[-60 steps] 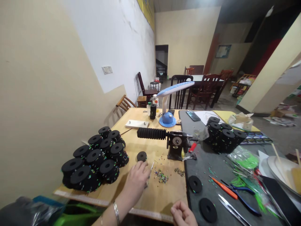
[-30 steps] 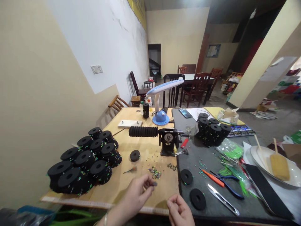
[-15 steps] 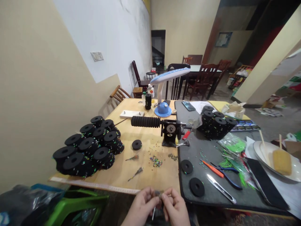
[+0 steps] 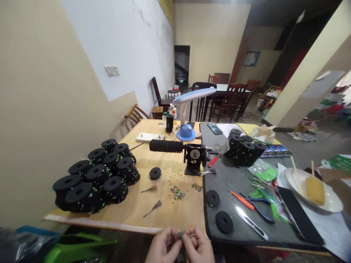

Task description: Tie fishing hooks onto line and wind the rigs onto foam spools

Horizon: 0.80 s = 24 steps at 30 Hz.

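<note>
My left hand point(image 4: 161, 247) and my right hand point(image 4: 197, 247) meet at the bottom edge, below the front of the wooden table point(image 4: 164, 175). Both pinch a tiny dark piece point(image 4: 180, 235) between their fingertips; I cannot make out what it is. On the table ahead lie two small feathered pieces point(image 4: 153, 207), a little heap of coloured beads point(image 4: 177, 192) and a single black foam disc point(image 4: 155, 173). A black hand-crank device point(image 4: 193, 159) with a ribbed foam roll stands behind them.
Stacks of black foam discs point(image 4: 94, 179) fill the table's left; another stack point(image 4: 244, 149) sits on the grey mat point(image 4: 236, 219). Two loose discs, orange-handled pliers point(image 4: 248, 203), tweezers, green strands, a plate point(image 4: 329, 199) with a yellow item, a blue desk lamp point(image 4: 186, 128) and chairs beyond.
My left hand picked a small piece from the table by the beads and drew back to the front edge, where my right hand joined it. Two feathered pieces now lie on the table.
</note>
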{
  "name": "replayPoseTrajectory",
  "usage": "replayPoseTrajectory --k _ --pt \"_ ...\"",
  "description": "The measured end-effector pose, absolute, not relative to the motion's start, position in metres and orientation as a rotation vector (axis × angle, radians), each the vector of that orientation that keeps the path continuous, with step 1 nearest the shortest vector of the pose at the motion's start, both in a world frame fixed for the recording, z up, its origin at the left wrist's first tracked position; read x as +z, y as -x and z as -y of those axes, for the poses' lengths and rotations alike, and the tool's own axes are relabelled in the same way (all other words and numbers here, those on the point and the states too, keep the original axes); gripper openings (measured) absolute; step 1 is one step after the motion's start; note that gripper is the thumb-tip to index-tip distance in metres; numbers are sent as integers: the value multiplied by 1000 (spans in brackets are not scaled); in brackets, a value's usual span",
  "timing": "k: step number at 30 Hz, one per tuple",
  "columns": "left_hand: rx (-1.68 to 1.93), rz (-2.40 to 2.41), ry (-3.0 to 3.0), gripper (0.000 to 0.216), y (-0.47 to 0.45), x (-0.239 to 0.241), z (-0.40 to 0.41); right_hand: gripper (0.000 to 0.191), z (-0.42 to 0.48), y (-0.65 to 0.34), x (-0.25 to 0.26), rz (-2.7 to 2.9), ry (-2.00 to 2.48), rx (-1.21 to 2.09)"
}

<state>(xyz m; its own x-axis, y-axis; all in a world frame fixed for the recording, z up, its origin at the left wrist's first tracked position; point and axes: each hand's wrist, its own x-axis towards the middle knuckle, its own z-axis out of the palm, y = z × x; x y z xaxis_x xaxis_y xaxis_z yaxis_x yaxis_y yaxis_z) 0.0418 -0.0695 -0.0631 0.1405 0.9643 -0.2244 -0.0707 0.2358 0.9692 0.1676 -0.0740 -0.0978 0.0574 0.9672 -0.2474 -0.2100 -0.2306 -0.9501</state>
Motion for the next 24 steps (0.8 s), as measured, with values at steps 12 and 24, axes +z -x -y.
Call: replayPoseTrajectory --k 12,24 --pt "876 -1066 -784 55 -44 -81 72 59 76 -169 -98 777 1164 1590" --pt "883 -1161 -739 50 -41 -74 74 57 86 -175 -88 817 1233 1569"
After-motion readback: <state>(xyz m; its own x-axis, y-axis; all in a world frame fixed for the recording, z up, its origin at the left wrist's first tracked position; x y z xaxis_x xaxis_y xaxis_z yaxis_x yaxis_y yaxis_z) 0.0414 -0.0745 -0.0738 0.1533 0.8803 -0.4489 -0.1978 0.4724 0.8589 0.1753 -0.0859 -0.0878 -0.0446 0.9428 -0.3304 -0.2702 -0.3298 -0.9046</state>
